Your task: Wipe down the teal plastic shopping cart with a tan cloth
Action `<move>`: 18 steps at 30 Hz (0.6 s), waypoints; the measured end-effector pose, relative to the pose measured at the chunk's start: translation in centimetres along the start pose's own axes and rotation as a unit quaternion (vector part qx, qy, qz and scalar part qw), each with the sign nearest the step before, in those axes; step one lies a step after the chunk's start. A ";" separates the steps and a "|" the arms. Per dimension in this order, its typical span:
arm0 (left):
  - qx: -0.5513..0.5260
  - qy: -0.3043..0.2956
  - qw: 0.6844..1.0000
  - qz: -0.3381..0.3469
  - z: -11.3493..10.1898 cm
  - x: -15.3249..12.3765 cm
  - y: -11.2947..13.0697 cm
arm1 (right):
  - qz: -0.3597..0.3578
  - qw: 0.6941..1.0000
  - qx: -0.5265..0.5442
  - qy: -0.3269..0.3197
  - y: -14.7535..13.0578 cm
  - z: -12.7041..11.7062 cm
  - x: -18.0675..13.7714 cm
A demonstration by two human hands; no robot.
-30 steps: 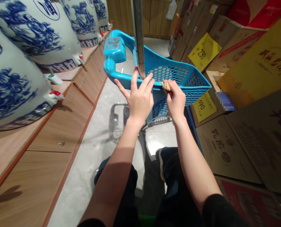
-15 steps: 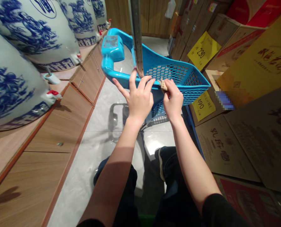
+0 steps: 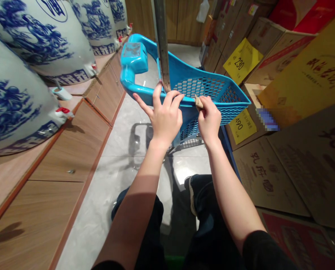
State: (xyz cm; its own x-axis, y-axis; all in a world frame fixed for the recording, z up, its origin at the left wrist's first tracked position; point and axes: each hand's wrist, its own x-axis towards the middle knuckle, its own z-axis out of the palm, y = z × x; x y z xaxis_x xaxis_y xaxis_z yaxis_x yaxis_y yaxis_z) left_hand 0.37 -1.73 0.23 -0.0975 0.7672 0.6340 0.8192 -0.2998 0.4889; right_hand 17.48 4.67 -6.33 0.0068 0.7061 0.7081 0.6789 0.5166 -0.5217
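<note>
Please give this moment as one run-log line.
left hand: on blue basket rim | right hand: pinches tan piece at rim

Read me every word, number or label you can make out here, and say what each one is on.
"230": upper yellow tag, against the stacked cartons.
"490": lower yellow tag, beside the blue basket.
Chinese characters on the brown carton, the yellow box and the blue-and-white jar: too skewed or cropped to read.
Small print under both numbers: too small.
Tan piece in the right hand: no text visible.
</note>
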 end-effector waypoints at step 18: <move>-0.019 0.007 1.000 -0.011 -0.4 0.1 -0.2 | -0.059 0.998 0.010 -0.022 -2.9 1.7 -2.0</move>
State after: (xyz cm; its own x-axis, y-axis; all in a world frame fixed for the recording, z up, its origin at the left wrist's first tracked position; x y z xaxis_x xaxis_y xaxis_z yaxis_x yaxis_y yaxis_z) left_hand -0.07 -1.78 0.45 -0.1241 0.7654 0.6314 0.7941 -0.3049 0.5257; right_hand 14.24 2.53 -7.02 -0.1041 0.6601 0.7440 0.6582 0.6065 -0.4460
